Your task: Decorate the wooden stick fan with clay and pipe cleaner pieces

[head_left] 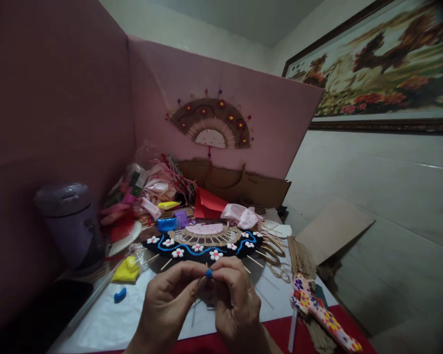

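Works above a white-covered worktop (96,327), with a half-round fan (205,229) just beyond the grip: black band (198,256), thin pale sticks (166,264), puffy white flowers (216,254). Using left hand (170,300) and right hand (238,295), clamps fingertips (217,274) together on a small, roundish, matte blue lump (208,273).

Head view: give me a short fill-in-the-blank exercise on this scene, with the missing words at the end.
1. The left hand and right hand pinch a lump coloured ____.
2. The flowers on the black fan have ____ petals.
3. The brown fan is on a ____ panel.
4. The cup stands on the picture's ____ side.

Missing words: blue; white; pink; left.
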Action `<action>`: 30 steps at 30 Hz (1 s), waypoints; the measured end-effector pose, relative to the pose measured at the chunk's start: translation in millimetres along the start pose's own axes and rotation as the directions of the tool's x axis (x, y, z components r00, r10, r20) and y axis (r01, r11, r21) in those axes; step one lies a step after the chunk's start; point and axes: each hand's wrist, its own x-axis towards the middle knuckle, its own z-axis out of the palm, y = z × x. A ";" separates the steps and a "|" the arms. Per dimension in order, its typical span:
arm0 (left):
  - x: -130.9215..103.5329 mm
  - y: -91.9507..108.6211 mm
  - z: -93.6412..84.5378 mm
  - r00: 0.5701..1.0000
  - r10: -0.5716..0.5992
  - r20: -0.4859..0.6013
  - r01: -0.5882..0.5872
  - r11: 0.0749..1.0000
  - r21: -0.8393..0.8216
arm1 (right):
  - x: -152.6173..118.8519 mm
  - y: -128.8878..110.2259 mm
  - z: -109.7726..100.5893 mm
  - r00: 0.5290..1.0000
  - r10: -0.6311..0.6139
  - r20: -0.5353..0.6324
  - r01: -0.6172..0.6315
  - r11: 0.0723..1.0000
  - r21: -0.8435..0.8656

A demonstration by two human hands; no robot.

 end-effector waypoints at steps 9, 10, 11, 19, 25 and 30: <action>-4.4 -4.0 -1.0 0.991 0.127 0.033 -0.129 0.989 0.072 | -7.7 2.7 -0.6 1.000 -0.019 0.006 0.018 0.999 0.044; -4.8 -4.4 -1.4 0.990 0.140 0.033 -0.142 0.986 0.089 | -7.8 2.5 -0.6 1.000 -0.021 0.004 0.021 0.999 0.043; -5.0 -4.6 -1.9 0.987 0.155 0.038 -0.158 0.981 0.113 | -7.6 2.0 -0.5 1.000 -0.028 0.006 0.028 0.999 0.042; -3.8 -3.7 -0.4 0.965 0.222 0.142 -0.256 0.919 0.300 | -4.1 -3.3 0.8 0.999 -0.037 -0.024 0.037 0.999 0.019; -3.0 -6.6 3.8 0.984 0.142 0.109 -0.163 0.961 0.223 | -5.6 -1.7 0.3 1.000 0.005 0.004 -0.005 0.997 0.072; 0.1 -2.6 3.5 0.991 -0.070 0.112 0.081 0.992 -0.096 | -1.4 -5.6 -1.3 0.987 0.162 -0.006 -0.156 0.960 0.231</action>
